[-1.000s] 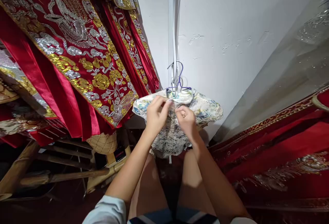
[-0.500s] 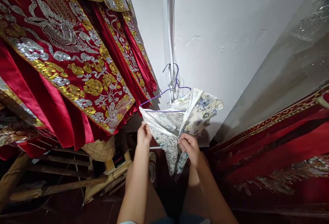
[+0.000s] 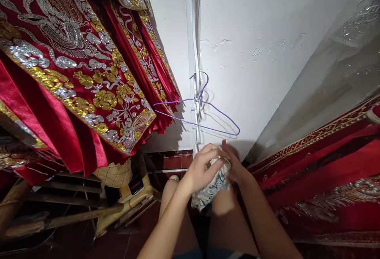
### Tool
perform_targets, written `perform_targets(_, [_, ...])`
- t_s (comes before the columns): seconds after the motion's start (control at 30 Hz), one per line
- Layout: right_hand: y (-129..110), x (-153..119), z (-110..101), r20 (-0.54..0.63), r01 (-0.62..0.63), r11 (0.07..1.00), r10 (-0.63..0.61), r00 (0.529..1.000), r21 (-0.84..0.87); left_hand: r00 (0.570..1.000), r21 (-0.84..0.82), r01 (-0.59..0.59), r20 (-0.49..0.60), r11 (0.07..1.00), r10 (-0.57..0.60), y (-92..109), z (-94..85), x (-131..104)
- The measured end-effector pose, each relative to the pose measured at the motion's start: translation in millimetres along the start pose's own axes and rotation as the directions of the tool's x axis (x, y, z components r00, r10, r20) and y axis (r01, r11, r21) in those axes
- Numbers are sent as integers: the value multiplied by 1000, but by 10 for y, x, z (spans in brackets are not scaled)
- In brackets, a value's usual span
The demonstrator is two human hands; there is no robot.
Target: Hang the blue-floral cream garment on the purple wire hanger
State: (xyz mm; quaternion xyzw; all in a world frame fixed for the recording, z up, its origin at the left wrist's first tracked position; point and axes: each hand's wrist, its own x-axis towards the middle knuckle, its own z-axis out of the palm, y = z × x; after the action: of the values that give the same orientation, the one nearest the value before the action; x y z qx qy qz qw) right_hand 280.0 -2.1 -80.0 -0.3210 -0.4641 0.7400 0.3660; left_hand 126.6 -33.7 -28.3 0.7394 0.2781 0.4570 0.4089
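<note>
A white floral-print garment (image 3: 209, 193) is bunched up between my two hands, above my knees. My left hand (image 3: 204, 168) is closed over its top, thumb and fingers wrapped round the cloth. On the far side of the bundle my right hand (image 3: 235, 166) presses against the cloth, its thumb sticking up; most of its fingers are hidden. Just above my hands a bare purple wire hanger (image 3: 204, 126) hangs by its hook from a white strip on the wall, tilted down to the right.
Red robes (image 3: 109, 92) with gold and silver sequins hang at the left. At the lower left stands a bamboo chair (image 3: 127, 211) near a woven basket (image 3: 115, 174). More red embroidered cloth (image 3: 332, 179) is on the right, below a whitish wall (image 3: 252, 21).
The garment has come off the hanger and is now crumpled in my hands. My hands have come together lower down, the left one moving right. The hanger has swung and tilted.
</note>
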Motion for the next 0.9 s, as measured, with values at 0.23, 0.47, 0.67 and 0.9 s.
perform_targets(0.23, [-380, -152, 107, 249, 39, 992, -8, 968, -119, 985, 64, 155, -93, 986, -148, -242, -369, -214])
perform_targets(0.47, [-765, 220, 20, -124, 401, 657, -602, 789, -639, 897, 237, 355, 187, 904, -401, -354, -595, -582])
perform_targets(0.67, [-596, 989, -296, -137, 444, 541, -730, 669, -714, 899, 267, 412, 37, 871, -436, -158, -900, -603])
perform_targets(0.9, [-396, 690, -582, -153, 280, 547, -616, 772, -788, 820, 325, 568, -149, 756, -552, -95, -1246, -641])
